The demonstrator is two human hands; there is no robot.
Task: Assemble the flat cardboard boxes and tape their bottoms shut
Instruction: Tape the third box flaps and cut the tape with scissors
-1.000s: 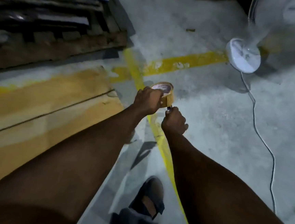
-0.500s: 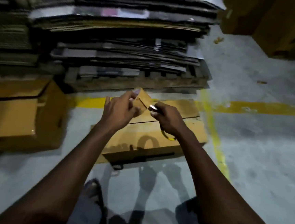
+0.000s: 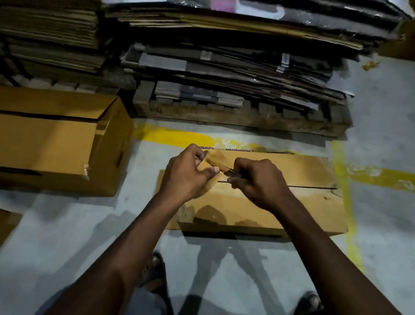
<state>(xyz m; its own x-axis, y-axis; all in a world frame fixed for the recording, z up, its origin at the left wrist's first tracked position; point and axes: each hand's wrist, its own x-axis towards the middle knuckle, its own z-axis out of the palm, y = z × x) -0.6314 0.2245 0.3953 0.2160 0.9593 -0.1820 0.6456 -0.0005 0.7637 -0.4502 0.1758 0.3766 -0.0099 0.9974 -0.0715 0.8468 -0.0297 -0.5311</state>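
We look down at a cardboard box point(image 3: 259, 212) lying on the grey floor point(image 3: 382, 235), its two upper flaps folded flat with a dark seam running between them. Both hands sit over the left part of that box in our view, and we cannot tell whether they touch it. The left grip point(image 3: 187, 175) has fingers and thumb curled round a brown tape roll point(image 3: 216, 160), holding it by its side. The right grip point(image 3: 259, 180) is just beside it, fingertips pinching a small dark thing point(image 3: 234, 173) that lies against the roll's edge; we cannot make out what it is. To the left, apart from the first box, stands a second box point(image 3: 39, 147), taller, with clear tape shining on its near corner. Behind both, a wooden pallet point(image 3: 242, 119) carries a tall stack of flat cardboard point(image 3: 234, 66), and another such stack point(image 3: 43, 17) rises at far left. Worn yellow lines point(image 3: 178, 137) cross the floor behind and to the right of the box. At the bottom we see two sandalled feet point(image 3: 153, 275) on the floor
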